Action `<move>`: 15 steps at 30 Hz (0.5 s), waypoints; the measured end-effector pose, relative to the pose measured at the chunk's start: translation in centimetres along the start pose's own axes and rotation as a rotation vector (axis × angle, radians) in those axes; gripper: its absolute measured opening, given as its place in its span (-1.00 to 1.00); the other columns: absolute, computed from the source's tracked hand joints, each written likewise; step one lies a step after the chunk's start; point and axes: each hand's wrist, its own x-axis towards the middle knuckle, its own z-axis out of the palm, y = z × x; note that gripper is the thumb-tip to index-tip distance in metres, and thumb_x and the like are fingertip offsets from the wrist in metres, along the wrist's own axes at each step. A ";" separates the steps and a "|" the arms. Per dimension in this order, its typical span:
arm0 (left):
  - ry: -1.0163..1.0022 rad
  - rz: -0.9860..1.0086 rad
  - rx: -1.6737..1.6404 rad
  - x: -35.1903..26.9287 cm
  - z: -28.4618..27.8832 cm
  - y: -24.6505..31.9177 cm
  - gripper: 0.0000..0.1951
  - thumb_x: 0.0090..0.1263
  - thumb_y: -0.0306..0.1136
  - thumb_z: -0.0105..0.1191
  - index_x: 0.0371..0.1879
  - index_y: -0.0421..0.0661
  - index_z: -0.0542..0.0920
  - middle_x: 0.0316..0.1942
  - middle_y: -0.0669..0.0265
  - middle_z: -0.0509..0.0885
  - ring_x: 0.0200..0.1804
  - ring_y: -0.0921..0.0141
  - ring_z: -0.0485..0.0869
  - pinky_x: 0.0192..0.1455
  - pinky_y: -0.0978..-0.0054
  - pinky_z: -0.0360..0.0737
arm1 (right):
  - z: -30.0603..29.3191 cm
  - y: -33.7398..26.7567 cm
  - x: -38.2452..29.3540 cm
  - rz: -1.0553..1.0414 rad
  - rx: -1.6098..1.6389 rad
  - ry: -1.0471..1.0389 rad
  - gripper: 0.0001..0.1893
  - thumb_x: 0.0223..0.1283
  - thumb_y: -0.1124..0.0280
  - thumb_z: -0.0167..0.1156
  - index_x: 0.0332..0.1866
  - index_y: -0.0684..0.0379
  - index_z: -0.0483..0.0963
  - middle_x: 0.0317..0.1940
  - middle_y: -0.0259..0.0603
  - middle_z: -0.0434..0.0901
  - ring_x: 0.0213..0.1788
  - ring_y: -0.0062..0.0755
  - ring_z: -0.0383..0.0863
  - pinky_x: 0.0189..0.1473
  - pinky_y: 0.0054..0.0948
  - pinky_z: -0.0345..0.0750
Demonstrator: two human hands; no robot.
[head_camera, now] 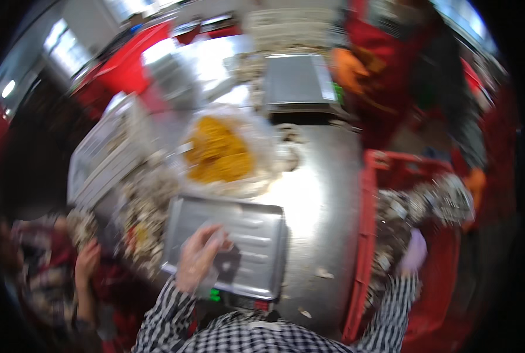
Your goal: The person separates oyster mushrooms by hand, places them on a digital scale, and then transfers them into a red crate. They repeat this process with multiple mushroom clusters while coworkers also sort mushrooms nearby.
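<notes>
My left hand (198,258) hovers over a ribbed metal tray (256,264), its fingers bent. Something pale and translucent shows at the fingertips, too blurred to name. The tray appears to rest on a weighing scale, whose green lit display (215,294) peeks out below its front edge. On the right, my right hand (413,251), in a lilac glove, reaches into a red plastic crate (365,247). Clear bags of pale, mushroom-like pieces (394,207) lie in that crate beside the glove. Blur hides whether the glove grips one.
Beyond the tray sits a clear bag of orange-yellow pieces (220,152). Loose pale pieces (152,212) and a white basket (108,154) lie left. A co-worker's hand (88,260) holds pieces there. Across the steel table (328,176), an orange-gloved person (348,70) stands by another metal tray (295,81).
</notes>
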 end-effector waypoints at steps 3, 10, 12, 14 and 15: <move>0.343 0.172 -0.098 0.4 -5.8 -1.8 -0.67 0.55 -0.35 0.07 0.18 -0.29 0.49 -0.08 0.21 0.66 -0.07 0.39 0.71 0.08 0.45 0.63 | 0.0 -4.2 -7.4 0.177 0.126 -0.459 -0.60 0.49 0.11 0.04 -0.11 0.26 0.65 -0.46 -0.41 0.54 -0.41 -0.72 0.45 -0.30 -0.65 0.40; 0.796 -0.005 -0.339 4.0 -19.4 -8.1 -0.67 0.44 -0.47 0.07 0.12 -0.32 0.44 -0.18 0.16 0.58 -0.22 0.43 0.62 -0.22 0.51 0.62 | 11.3 -17.0 -18.7 -0.005 -0.003 -1.052 -0.61 0.50 0.16 0.07 -0.18 0.31 0.66 -0.48 -0.36 0.58 -0.44 -0.62 0.51 -0.34 -0.59 0.43; 0.718 -0.144 -0.426 5.9 -22.0 -10.3 -0.63 0.40 -0.51 0.08 0.16 -0.33 0.41 -0.20 0.15 0.56 -0.25 0.39 0.61 -0.27 0.48 0.65 | 16.6 -20.5 -20.9 -0.097 -0.075 -1.245 -0.62 0.46 0.15 0.10 -0.21 0.30 0.65 -0.49 -0.36 0.57 -0.43 -0.63 0.50 -0.30 -0.58 0.42; 0.708 -0.229 -0.371 8.0 -24.3 -12.3 -0.60 0.39 -0.52 0.11 0.18 -0.30 0.41 -0.24 0.16 0.54 -0.31 0.35 0.61 -0.32 0.41 0.69 | 23.5 -23.1 -23.7 -0.167 -0.077 -1.277 -0.66 0.41 0.17 0.12 -0.29 0.25 0.63 -0.50 -0.36 0.55 -0.42 -0.64 0.46 -0.28 -0.59 0.38; 0.675 -0.249 -0.444 8.8 -25.4 -13.5 -0.64 0.40 -0.49 0.10 0.15 -0.27 0.43 -0.25 0.18 0.55 -0.33 0.35 0.62 -0.32 0.40 0.69 | 27.2 -23.7 -24.3 -0.104 -0.155 -1.259 -0.69 0.40 0.18 0.12 -0.33 0.21 0.58 -0.49 -0.40 0.50 -0.41 -0.64 0.40 -0.29 -0.59 0.33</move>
